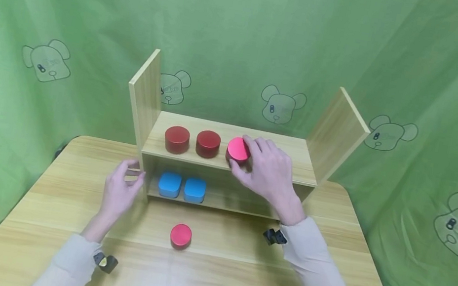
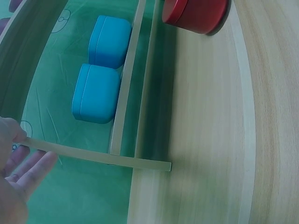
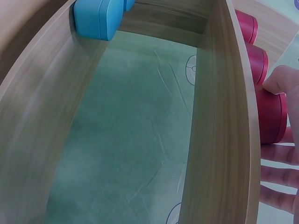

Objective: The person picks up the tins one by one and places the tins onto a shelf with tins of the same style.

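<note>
My right hand [image 1: 268, 172] holds a red round tin [image 1: 238, 150] on the upper board of the wooden shelf [image 1: 225, 165], thumb at its front and fingers around its right side. Two more red round tins, the left tin [image 1: 177, 140] and the middle tin [image 1: 208, 144], stand beside it in a row. By the shelf's left side panel is my left hand [image 1: 120, 191], fingers bent with a gap to the thumb. In the left wrist view its fingertips [image 2: 44, 163] lie along the panel, seemingly touching it; contact is hard to judge.
Two blue rounded-square tins [image 1: 170, 185] [image 1: 194, 190] sit on the lower board, towards the left. Another red round tin [image 1: 180, 236] stands on the wooden table [image 1: 216, 281] in front of the shelf. Tall side panels [image 1: 341, 131] rise above the upper board. A green curtain [image 1: 238, 24] hangs behind.
</note>
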`<state>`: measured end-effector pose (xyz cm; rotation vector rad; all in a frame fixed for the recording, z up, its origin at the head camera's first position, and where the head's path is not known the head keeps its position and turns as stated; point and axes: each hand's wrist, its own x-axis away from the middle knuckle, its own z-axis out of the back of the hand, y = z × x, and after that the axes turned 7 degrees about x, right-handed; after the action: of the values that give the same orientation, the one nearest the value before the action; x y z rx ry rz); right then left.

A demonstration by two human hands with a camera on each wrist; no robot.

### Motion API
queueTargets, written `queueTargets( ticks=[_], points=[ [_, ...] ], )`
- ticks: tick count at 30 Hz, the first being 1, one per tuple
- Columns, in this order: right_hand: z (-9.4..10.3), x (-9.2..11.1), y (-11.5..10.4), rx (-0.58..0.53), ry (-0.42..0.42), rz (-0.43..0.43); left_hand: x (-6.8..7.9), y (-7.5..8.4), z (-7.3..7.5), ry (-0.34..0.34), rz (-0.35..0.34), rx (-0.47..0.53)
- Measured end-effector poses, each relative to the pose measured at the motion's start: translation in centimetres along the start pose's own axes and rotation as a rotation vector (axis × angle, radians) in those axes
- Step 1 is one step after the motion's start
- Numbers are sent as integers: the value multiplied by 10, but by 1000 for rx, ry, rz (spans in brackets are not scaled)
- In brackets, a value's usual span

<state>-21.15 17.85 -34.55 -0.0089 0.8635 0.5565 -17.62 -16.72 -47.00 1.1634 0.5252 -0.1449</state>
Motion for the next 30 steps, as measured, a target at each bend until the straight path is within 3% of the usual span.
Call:
queueTargets(
  ticks=[6, 16, 30],
  points=[
    [-3, -3, 1, 4, -44, -26, 0, 0, 0, 1, 21, -5],
    [-8, -6, -1, 14, -160, -83, 1, 0, 0, 2, -5, -4],
    [-8, -5, 2, 0, -196, -124, 1, -3, -1, 11, -28, -9]
  ],
)
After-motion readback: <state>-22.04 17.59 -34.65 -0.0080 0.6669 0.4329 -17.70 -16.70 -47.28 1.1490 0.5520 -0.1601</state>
